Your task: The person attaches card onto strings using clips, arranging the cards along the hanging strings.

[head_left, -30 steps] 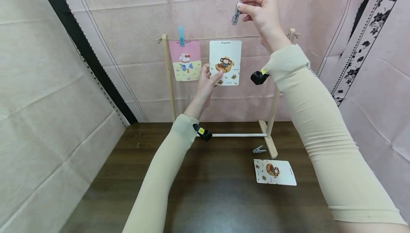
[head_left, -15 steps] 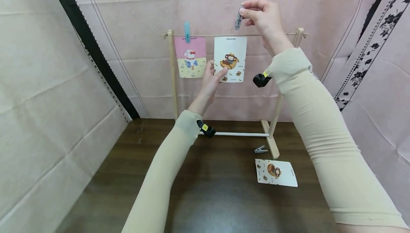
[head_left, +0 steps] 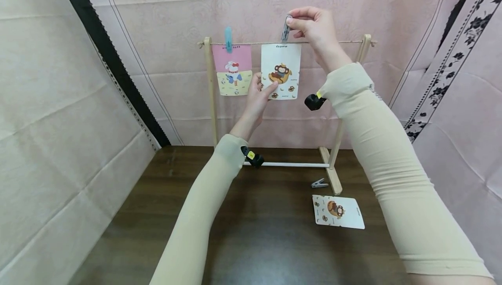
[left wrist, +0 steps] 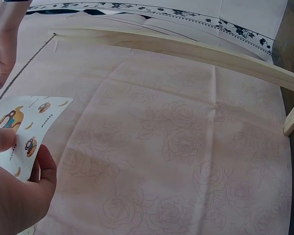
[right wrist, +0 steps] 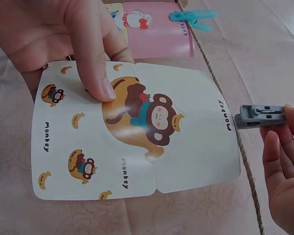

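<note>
My left hand (head_left: 256, 97) pinches the lower left edge of a white monkey card (head_left: 280, 60), thumb in front and fingers behind. The card's top edge lies at the rope (head_left: 325, 42) of a wooden stand. My right hand (head_left: 319, 32) pinches a grey clothespin (right wrist: 262, 115) between thumb and fingers. Its tip is at the rope and the card's top edge in the right wrist view; I cannot tell whether it clamps them. To the left, a pink and yellow card (head_left: 233, 73) hangs from the rope by a blue clothespin (head_left: 228, 39).
On the dark wooden table (head_left: 251, 232) lie a second monkey card (head_left: 339, 212) and another grey clothespin (head_left: 319, 183). They are near the stand's right foot (head_left: 333, 178). A white bar (head_left: 294, 164) joins the stand's base. Pink cloth (head_left: 157, 15) hangs behind.
My right hand has come down and to the left, bringing the grey clothespin to the rope at the card's top edge. The left hand keeps its grip on the card. The view shifted slightly.
</note>
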`<state>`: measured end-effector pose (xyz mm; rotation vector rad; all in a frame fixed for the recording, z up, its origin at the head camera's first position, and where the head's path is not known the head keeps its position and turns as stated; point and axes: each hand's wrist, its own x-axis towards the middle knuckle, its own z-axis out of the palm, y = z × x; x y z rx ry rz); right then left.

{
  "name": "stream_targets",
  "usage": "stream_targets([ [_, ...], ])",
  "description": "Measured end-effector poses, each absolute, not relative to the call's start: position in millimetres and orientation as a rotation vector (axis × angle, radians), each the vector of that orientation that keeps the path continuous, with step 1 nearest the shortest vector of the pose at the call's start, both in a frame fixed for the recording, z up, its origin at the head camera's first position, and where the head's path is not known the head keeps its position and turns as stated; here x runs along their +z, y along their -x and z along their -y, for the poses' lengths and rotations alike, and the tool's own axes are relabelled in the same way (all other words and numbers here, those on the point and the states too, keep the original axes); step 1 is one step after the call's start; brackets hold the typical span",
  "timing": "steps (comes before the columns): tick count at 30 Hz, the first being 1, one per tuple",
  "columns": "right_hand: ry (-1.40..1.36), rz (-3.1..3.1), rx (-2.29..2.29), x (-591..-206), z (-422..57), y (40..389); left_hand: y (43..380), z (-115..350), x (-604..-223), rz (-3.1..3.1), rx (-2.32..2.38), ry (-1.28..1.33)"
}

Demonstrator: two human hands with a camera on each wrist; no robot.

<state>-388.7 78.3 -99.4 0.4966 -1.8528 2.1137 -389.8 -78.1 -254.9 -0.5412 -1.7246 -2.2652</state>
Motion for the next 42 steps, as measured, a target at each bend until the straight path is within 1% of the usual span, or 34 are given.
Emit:
stream_targets([
  [14,-0.440,1.914,2.130,-102.5,-73.3,385.9,387.6,78.5,-253.1,1.721,-2.251,0.546],
  [42,-0.378,2.110,1.987,-103.8,-71.6,378.2,386.4,78.7,-254.9,1.733,-2.243,0.523],
])
